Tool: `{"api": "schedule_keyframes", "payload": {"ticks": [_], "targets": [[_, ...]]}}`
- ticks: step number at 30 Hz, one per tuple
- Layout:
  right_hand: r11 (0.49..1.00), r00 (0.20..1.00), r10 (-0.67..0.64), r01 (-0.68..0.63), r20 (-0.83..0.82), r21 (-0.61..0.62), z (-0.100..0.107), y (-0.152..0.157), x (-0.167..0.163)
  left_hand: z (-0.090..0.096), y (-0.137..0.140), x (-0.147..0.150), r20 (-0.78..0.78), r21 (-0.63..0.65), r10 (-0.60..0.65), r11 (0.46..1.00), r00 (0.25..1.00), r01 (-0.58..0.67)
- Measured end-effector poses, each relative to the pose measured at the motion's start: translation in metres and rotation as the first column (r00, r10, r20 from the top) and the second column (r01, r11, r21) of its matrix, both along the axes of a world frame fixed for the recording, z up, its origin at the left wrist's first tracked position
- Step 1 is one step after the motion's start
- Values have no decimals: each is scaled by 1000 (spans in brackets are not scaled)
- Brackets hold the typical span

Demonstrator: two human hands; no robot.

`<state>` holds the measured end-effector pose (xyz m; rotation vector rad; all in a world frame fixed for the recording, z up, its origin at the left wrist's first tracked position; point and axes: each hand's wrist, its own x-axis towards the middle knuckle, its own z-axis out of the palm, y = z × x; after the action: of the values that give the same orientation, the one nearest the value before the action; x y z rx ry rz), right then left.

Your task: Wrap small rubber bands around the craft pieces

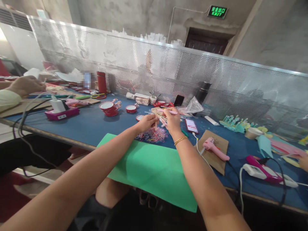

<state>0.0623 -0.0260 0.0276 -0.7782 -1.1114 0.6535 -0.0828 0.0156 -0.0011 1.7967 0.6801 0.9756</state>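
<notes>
My left hand (pixel 147 123) is closed, pinching a thin pale wooden stick (pixel 156 119) upright between thumb and fingertips. Close beside it, my right hand (pixel 173 121) is closed around a slim pink pen-like tool (pixel 170 111) that points left toward the stick. A small pink-and-white piece (pixel 163 122) shows just under the right fingers; whether they grip it cannot be made out. Beneath both hands lies a tangled pile of thin multicoloured bands (pixel 154 135). A green sheet (pixel 149 171) hangs over the table's front edge under my forearms.
A pink glue gun (pixel 215 149) rests on cardboard (pixel 222 142) at right, near a phone (pixel 192 126) and a magenta power strip (pixel 263 168). Stacked red-rimmed round pieces (pixel 109 109) stand left. Another person's hand (pixel 26 85) works far left. A perforated metal screen (pixel 125 62) backs the table.
</notes>
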Motion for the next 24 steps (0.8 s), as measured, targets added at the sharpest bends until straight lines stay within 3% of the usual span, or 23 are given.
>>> {"api": "schedule_keyframes", "payload": {"ticks": [14, 24], "targets": [[999, 999, -37, 37, -13, -23, -1, 2, 1, 1, 0, 1, -4, -16, 14, 1000, 1000, -14], [1000, 1000, 16, -16, 0, -7, -6, 4, 0, 2, -2, 0, -9, 3, 16, 1000, 1000, -16]]}}
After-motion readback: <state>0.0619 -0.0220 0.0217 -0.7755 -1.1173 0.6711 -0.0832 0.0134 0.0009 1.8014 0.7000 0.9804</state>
